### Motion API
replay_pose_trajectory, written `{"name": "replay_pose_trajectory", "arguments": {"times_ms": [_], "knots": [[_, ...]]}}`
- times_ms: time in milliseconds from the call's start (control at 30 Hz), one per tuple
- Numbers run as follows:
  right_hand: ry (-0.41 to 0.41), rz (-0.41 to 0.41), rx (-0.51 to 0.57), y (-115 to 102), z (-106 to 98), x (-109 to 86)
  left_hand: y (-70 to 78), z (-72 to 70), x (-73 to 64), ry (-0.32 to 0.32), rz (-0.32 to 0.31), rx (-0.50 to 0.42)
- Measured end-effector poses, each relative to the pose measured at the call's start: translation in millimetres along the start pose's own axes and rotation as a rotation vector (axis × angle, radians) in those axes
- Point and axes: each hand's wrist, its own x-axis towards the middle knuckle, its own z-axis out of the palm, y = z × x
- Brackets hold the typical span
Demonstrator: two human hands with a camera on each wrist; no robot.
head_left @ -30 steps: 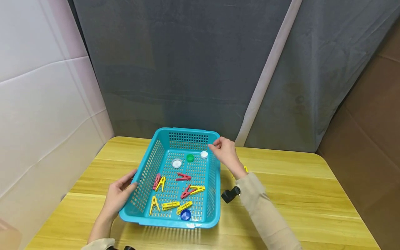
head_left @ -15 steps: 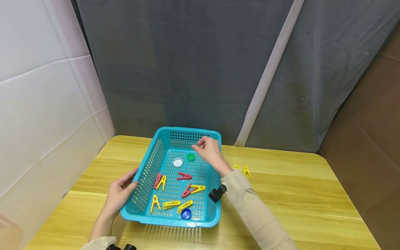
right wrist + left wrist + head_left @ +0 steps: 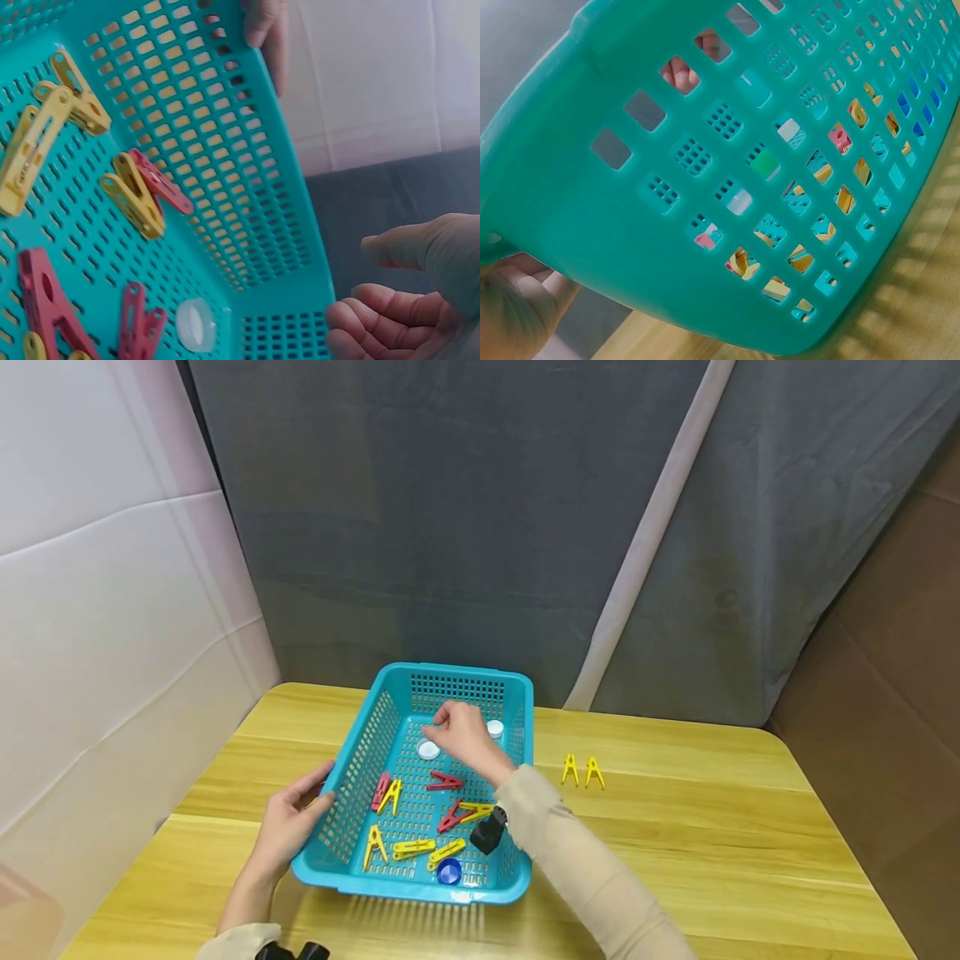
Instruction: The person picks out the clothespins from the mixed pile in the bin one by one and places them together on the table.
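Note:
My left hand [image 3: 292, 822] grips the left rim of a turquoise plastic basket [image 3: 412, 891], thumb on the inner side. Over the far part of the basket hangs my right hand [image 3: 467, 737], fingers loosely bent. In the right wrist view its thumb [image 3: 405, 246] stands apart from the fingers, with nothing between them. Just below it lies a white cap [image 3: 428, 751], and another white cap [image 3: 495, 728] is to its right. A green cap [image 3: 763, 163] shows through the basket holes in the left wrist view; the hand hides it in the head view.
Red clothespins [image 3: 445, 781] and several yellow clothespins [image 3: 413, 848] lie on the basket floor, with a blue cap [image 3: 449, 871] near the front. Two more yellow clothespins [image 3: 594, 773] stand on the wooden table [image 3: 712, 827] to the right. A grey curtain [image 3: 450, 527] hangs behind.
My right hand has moved left from the basket's right rim to above its far middle. It now covers the green cap and has uncovered the right white cap. My left hand keeps its hold.

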Motion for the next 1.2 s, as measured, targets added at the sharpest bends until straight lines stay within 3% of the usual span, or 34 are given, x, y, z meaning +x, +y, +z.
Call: {"name": "replay_pose_trajectory", "arguments": {"times_ms": [900,1067,1200], "knots": [[-0.205,-0.034,-0.075,10.4,70.5,3.4,-0.7,1.8,-0.6,0.0,0.002,-0.023],[-0.247,-0.027,-0.133,15.1,82.0,7.3,-0.9,1.8,-0.7,0.0,0.008,-0.019],[-0.226,-0.083,-0.217,31.6,99.5,16.2,-0.9,2.2,-0.8,0.004,0.014,-0.017]]}}
